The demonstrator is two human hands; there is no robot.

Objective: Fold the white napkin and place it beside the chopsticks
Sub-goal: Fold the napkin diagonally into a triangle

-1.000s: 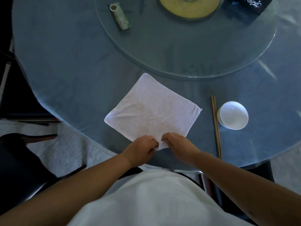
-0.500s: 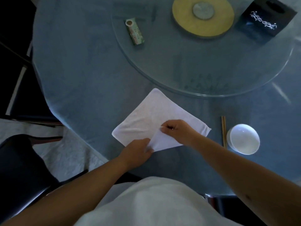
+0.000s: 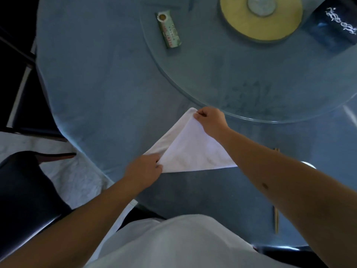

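The white napkin (image 3: 190, 149) lies on the blue round table (image 3: 100, 89), folded over on its diagonal into a triangle. My right hand (image 3: 211, 120) pinches the near corner against the far corner at the triangle's tip. At the fold's left end, my left hand (image 3: 144, 170) presses down on the cloth. The wooden chopsticks (image 3: 276, 219) lie to the right, mostly hidden behind my right forearm. Only a sliver of the white bowl (image 3: 309, 164) shows above that arm.
A glass turntable (image 3: 222, 74) sits just beyond the napkin, carrying a green packet (image 3: 169, 29), a yellow disc (image 3: 260, 18) and a dark box (image 3: 336, 26). A black chair (image 3: 25, 200) stands at the left.
My right hand has carried the napkin's near corner up and across to the far corner, turning the flat square into a triangle. My left hand stayed on the left side of the cloth.
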